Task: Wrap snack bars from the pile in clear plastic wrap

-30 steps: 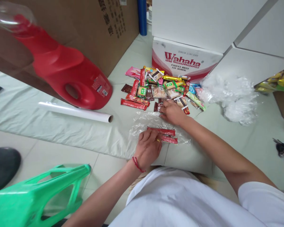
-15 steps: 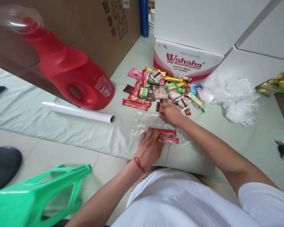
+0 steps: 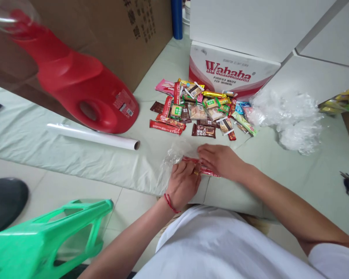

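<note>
My left hand (image 3: 184,182), with a red cord on its wrist, is closed over the left end of red-wrapped snack bars (image 3: 211,171). They lie with a clear plastic bag (image 3: 174,152) at the table's front edge. Close by on the right, my right hand (image 3: 222,159) has its fingers bent down at the bag's clear film over the bars; its fingertips are partly hidden. Beyond my hands spreads a pile of wrapped snacks (image 3: 197,111). A brown cocoa packet (image 3: 203,131) lies at the pile's near edge.
Behind the pile stands a Wahaha carton (image 3: 229,73). Crumpled clear bags (image 3: 296,120) lie to the right. A white roll (image 3: 95,137) and a big red jug (image 3: 87,89) are on the left, beside a brown carton (image 3: 104,38). Below is a green stool (image 3: 40,240).
My right hand has come back from the pile to the plastic bag, uncovering the brown cocoa packet. My left hand has stayed on the red bars.
</note>
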A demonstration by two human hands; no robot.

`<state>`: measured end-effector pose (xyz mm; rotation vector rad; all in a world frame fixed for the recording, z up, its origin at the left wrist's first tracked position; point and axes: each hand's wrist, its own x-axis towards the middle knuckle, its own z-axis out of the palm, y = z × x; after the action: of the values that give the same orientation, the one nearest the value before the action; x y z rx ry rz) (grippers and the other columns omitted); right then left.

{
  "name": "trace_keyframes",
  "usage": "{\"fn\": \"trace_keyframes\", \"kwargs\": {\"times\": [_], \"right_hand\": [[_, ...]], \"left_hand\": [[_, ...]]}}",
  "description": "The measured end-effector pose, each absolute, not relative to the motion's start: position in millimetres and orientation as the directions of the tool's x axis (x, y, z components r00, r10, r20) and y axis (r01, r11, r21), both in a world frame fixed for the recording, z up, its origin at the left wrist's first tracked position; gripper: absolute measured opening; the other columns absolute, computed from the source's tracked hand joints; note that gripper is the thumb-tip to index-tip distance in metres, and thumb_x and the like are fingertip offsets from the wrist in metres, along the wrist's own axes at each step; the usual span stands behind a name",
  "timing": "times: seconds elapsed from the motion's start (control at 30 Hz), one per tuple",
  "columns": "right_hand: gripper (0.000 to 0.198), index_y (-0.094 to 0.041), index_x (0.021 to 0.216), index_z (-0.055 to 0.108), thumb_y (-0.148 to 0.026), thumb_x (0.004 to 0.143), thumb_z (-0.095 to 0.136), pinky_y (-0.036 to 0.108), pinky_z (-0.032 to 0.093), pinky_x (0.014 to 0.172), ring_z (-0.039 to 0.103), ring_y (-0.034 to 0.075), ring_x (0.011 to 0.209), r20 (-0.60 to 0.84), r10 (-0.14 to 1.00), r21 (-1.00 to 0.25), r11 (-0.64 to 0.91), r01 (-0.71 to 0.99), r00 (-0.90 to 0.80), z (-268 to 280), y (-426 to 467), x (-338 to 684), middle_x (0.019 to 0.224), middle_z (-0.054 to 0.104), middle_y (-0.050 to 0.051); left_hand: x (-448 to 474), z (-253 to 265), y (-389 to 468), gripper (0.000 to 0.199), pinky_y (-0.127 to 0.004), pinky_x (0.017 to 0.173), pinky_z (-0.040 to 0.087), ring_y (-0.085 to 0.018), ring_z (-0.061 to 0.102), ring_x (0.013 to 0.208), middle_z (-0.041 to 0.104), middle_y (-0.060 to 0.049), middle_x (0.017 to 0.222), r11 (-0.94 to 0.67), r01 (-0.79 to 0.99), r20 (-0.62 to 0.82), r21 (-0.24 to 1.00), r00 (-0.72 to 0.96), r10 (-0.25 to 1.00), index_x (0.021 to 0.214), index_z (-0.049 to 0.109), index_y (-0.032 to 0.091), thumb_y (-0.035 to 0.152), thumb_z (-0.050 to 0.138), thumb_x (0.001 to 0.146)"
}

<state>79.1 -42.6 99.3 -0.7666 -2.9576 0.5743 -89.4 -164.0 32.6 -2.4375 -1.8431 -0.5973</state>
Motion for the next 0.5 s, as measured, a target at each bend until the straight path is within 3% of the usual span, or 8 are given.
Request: {"fn": "trace_keyframes", "kwargs": {"times": [0.17, 0.27, 0.4, 0.5], "right_hand": [[0.031, -0.020, 0.133, 0.066, -0.017, 0.109, 0.047, 0.037, 0.055, 0.102, 0.067, 0.022, 0.129, 0.091, 0.433, -0.393, 0.843, 0.367, -0.897, 73, -89, 83, 0.142, 0.069, 0.012], [0.030, -0.019, 0.128, 0.069, -0.018, 0.109, 0.046, 0.039, 0.057, 0.106, 0.066, 0.023, 0.132, 0.142, 0.481, -0.402, 0.826, 0.394, -0.865, 55, -104, 82, 0.147, 0.067, 0.011], [0.032, -0.015, 0.131, 0.069, -0.014, 0.106, 0.049, 0.042, 0.059, 0.104, 0.067, 0.025, 0.131, 0.154, 0.433, -0.388, 0.853, 0.349, -0.888, 42, -114, 80, 0.158, 0.058, 0.013], [0.042, -0.015, 0.141, 0.064, -0.009, 0.103, 0.049, 0.042, 0.058, 0.107, 0.066, 0.025, 0.133, 0.134, 0.373, -0.390, 0.872, 0.297, -0.918, 40, -116, 79, 0.162, 0.054, 0.013]], "left_hand": [[-94, 29, -169, 0.026, -0.041, 0.076, 0.040, -0.028, 0.058, 0.088, 0.070, -0.011, 0.088, -0.273, 0.925, 0.332, 0.264, 0.179, 0.926, 0.084, 0.074, 0.020, 0.031, 0.058, 0.101], [-103, 29, -176, 0.017, -0.041, 0.079, 0.044, -0.026, 0.058, 0.091, 0.072, -0.010, 0.094, -0.288, 0.882, 0.371, 0.374, 0.142, 0.918, 0.090, 0.074, 0.020, 0.024, 0.060, 0.099], [-115, 29, -188, 0.021, -0.041, 0.091, 0.050, -0.024, 0.061, 0.101, 0.073, -0.007, 0.097, -0.362, 0.767, 0.475, 0.530, 0.086, 0.876, 0.100, 0.072, 0.022, 0.009, 0.057, 0.095], [-126, 24, -191, 0.019, -0.043, 0.095, 0.050, -0.024, 0.062, 0.101, 0.072, -0.006, 0.098, -0.250, 0.769, 0.489, 0.588, -0.093, 0.867, 0.104, 0.070, 0.023, 0.011, 0.060, 0.093]]}}
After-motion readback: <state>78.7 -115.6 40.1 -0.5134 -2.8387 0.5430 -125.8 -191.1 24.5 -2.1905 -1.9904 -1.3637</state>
